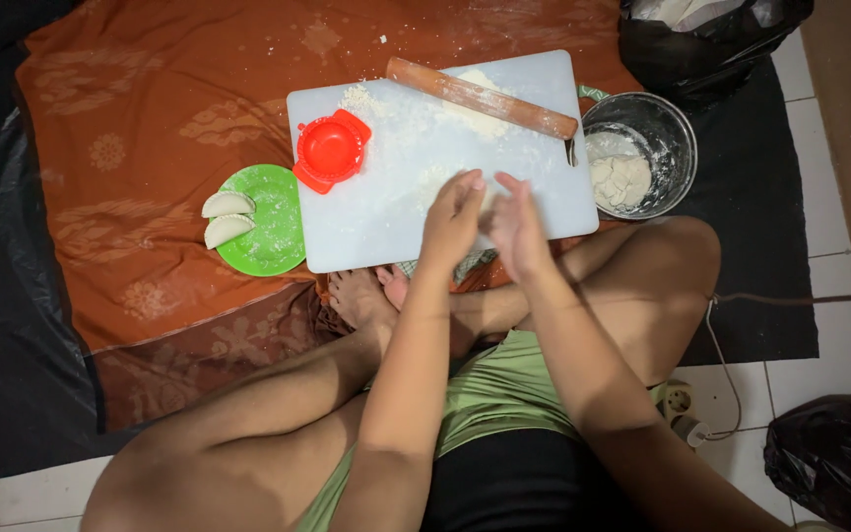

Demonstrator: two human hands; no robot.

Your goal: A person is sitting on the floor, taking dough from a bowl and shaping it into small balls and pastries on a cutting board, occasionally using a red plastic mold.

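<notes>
Left hand [452, 219] and right hand [516, 225] are pressed palm to palm over a floured white cutting board [376, 222]; whether anything is held between them cannot be told. A red dumpling press [330, 149] is set nearby.

Single head-worn view, looking steeply down from above the seated person, near range, white cutting board [425, 163] centre frame, crossed legs filling the lower half
</notes>
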